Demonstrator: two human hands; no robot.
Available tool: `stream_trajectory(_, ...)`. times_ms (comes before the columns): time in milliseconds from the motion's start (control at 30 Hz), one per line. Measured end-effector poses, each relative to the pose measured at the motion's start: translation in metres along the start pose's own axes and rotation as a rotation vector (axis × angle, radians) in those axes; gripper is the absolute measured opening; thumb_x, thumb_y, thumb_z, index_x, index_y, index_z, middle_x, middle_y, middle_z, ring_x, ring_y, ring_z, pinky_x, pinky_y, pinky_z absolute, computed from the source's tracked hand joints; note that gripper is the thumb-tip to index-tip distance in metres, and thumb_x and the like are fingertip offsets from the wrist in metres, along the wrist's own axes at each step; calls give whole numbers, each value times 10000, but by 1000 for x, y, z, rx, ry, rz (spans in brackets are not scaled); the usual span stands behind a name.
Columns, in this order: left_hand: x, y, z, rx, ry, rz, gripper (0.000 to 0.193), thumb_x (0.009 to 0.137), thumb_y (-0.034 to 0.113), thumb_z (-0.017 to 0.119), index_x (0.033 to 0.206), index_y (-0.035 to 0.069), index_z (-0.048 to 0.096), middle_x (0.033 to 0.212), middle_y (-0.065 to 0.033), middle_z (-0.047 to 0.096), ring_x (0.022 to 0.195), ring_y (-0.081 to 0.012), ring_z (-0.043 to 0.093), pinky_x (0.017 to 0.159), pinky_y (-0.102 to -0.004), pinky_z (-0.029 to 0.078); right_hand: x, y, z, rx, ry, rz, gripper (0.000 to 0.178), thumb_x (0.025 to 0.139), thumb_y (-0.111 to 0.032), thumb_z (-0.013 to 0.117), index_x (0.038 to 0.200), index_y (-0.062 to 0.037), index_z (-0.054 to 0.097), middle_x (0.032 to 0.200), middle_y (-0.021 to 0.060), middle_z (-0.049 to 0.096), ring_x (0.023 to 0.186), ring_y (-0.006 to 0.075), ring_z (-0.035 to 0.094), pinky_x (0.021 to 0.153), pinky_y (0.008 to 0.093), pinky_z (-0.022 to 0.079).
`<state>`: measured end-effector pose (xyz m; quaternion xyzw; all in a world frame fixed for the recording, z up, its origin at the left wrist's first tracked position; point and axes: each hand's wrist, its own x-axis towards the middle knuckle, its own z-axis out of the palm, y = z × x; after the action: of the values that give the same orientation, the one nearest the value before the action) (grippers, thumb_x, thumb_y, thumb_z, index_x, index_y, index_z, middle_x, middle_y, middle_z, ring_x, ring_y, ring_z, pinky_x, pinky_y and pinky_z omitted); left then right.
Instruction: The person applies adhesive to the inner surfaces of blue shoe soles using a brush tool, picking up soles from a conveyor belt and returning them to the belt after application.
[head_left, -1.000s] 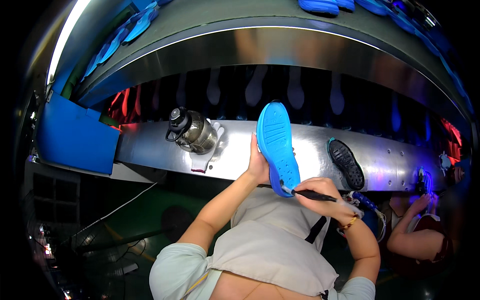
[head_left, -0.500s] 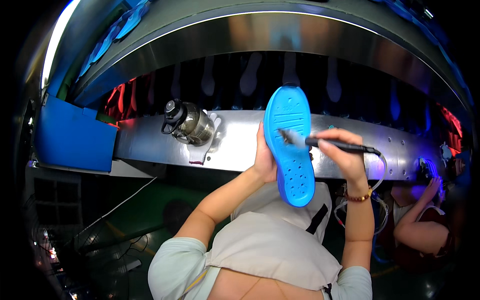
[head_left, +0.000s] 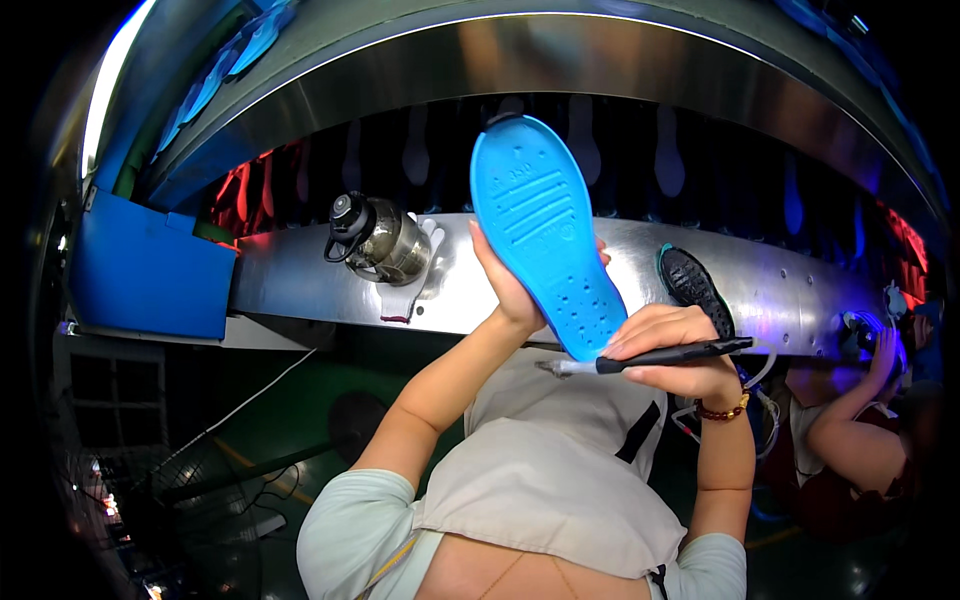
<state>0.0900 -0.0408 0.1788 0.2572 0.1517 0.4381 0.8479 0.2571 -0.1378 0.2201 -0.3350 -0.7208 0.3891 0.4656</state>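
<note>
A blue shoe sole (head_left: 540, 215), with raised bars and small pits on its upward face, is tilted over the bench edge, its top leaning left. My left hand (head_left: 508, 290) grips it from the left, thumb along the side, other fingers mostly hidden behind. A black-handled brush (head_left: 665, 356) with a pale tube at its rear is pinched in my right hand (head_left: 680, 345). Its bristles point left, just below the sole's lower end. The right fingertips overlap that end; whether they touch it, I cannot tell. A black shoe sole (head_left: 690, 280) with a teal rim lies behind my right hand.
On the metal bench (head_left: 455, 300) stands a dark translucent jug (head_left: 385, 240) beside a whitish glove (head_left: 402, 303). Several soles hang in the dark recess beyond. A blue box (head_left: 150, 270) is at left. Another person's arm (head_left: 850, 410) reaches in at right.
The blue sole has risen and turned, its top swinging left. My brush has left the sole's middle and moved down to its lower end. The black sole has come into view.
</note>
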Motion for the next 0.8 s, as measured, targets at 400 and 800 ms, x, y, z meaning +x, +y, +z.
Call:
stream_trajectory(400, 11, 29, 16, 34, 19, 93, 1021, 660, 827, 59, 1079, -4, 479, 852, -204, 582, 734, -299, 590, 660, -408, 498, -18, 13, 7, -9, 352, 126, 185, 686, 31, 622, 871, 17, 633, 890, 152, 638, 848, 233, 605, 768, 330, 479)
stream_trajectory(800, -3, 18, 24, -29, -52, -9, 925, 767, 732, 157, 1317, -4, 261, 1244, -211, 406, 1118, -330, 443, 921, -442, 395, -21, 27, 22, 689, 523, 233, 197, 757, 1, 577, 941, 73, 583, 974, 200, 601, 934, 253, 581, 837, 320, 457)
